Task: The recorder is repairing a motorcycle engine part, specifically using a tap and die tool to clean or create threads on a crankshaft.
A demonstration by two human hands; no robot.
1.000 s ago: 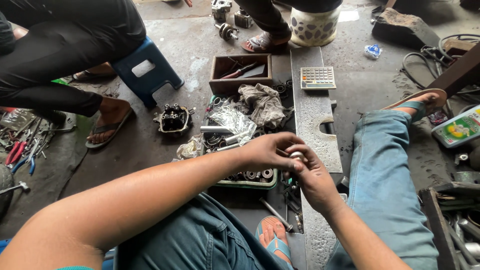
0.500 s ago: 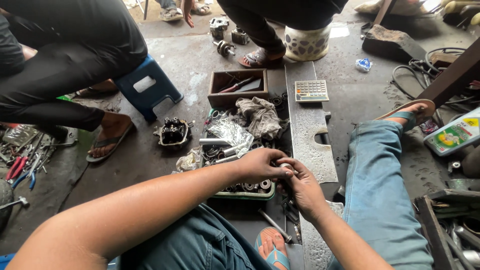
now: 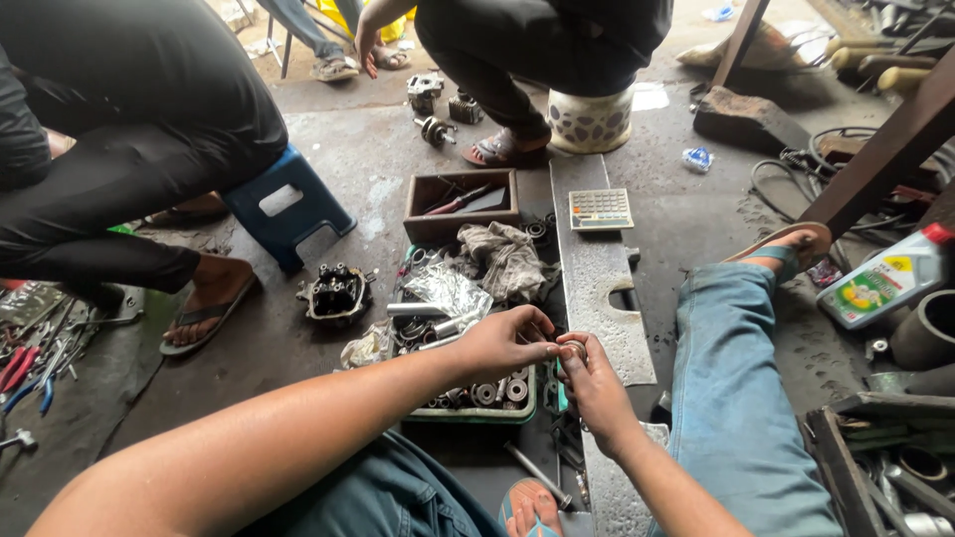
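My left hand (image 3: 500,343) and my right hand (image 3: 594,383) meet over a green tray (image 3: 477,412) of small round metal parts. Between the fingertips of both hands sits a small round metal part (image 3: 573,349). The right hand pinches it; the left fingers touch it from the left. My legs in blue jeans frame the tray, and my sandalled foot (image 3: 530,506) lies below it.
A long metal plate (image 3: 595,268) carries a calculator (image 3: 600,209). A wooden box (image 3: 461,204) with tools, a grey rag (image 3: 505,257) and an engine part (image 3: 336,292) lie beyond the tray. A blue stool (image 3: 285,205), two seated people, an oil bottle (image 3: 880,280), tools at left.
The view has shifted so more of the floor ahead shows. My hands stay joined on the small part over the tray, hardly moving.
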